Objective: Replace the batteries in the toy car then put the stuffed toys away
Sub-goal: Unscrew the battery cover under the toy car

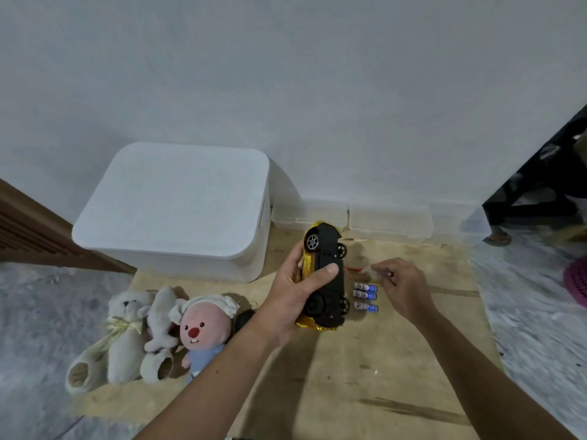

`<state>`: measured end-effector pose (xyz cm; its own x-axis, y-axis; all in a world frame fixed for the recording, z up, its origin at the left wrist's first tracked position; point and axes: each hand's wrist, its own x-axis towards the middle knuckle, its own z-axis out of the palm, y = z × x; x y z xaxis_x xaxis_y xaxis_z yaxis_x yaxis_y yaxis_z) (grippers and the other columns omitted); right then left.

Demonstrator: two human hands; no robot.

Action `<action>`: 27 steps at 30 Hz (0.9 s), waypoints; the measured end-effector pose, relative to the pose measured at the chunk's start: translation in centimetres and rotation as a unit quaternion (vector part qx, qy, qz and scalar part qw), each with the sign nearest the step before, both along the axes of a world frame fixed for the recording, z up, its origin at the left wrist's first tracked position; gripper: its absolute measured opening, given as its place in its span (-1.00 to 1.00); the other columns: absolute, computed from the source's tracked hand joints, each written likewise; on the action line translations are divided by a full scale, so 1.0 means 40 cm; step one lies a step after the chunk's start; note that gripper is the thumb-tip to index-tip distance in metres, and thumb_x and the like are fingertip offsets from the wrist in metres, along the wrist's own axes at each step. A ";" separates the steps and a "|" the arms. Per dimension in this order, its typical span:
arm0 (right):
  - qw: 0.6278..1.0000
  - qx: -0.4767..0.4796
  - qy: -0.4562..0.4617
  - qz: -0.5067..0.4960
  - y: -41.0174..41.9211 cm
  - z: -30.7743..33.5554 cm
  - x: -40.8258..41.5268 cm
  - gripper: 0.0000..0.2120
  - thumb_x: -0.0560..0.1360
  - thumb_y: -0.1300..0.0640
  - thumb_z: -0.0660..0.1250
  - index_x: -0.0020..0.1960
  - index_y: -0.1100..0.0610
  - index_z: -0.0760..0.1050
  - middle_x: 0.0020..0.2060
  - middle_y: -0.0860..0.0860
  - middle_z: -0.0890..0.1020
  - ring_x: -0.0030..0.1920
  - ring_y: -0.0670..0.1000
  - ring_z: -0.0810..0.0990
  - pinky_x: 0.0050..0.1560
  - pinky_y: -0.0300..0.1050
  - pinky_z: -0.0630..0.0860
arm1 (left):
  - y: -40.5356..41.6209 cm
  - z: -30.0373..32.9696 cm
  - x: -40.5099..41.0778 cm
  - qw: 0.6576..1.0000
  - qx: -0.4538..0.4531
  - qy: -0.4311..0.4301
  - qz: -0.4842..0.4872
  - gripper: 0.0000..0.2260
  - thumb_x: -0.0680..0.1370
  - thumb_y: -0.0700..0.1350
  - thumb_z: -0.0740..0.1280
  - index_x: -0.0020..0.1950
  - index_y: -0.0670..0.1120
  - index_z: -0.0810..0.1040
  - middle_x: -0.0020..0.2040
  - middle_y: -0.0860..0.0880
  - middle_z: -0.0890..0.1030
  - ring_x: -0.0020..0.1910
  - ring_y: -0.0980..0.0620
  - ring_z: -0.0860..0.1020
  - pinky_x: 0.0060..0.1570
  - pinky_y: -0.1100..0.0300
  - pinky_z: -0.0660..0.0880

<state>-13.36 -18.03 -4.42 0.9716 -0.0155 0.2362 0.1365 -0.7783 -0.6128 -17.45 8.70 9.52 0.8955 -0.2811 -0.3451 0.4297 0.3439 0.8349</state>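
The left hand [293, 300] grips the yellow toy car [324, 274], turned on its side so the black underside faces the camera, thumb laid across the chassis and fingers wrapped behind the body. The car is held just above a plywood board [365, 369] lying on the floor. The right hand [401, 287] hovers beside the car with fingers curled; it appears to pinch a small clear-handled tool, possibly a screwdriver [373, 272], though blur prevents certainty. Three blue-labelled batteries [365, 296] lie side by side on the board, just right of the car and under the right hand. Whether the battery cover is on or off cannot be made out on the dark underside. Judgement: the battery replacement is at an early stage, with the batteries on the board not yet fitted, assuming they are the fresh set. Three stuffed toys remain out on the board's left edge: a cream teddy bear [125, 331], a pale plush [163, 325] leaning against it, and a pink-faced doll [200, 328] in blue. A white lidded storage box [178, 204] stands closed behind them; it is the likely destination, so the putting-away step is wholly outstanding
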 end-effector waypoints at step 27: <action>0.998 0.029 0.031 -0.053 0.005 0.061 0.005 -0.76 0.42 0.43 0.53 0.00 0.17 0.75 -0.13 0.05 0.75 -0.13 0.09 0.66 -0.05 0.18 0.64 | 0.005 0.088 0.048 0.997 -0.005 -0.078 0.017 -0.45 0.63 -0.15 0.36 0.51 0.33 0.36 0.45 -0.10 0.56 0.15 -0.14 0.66 0.10 -0.17 0.67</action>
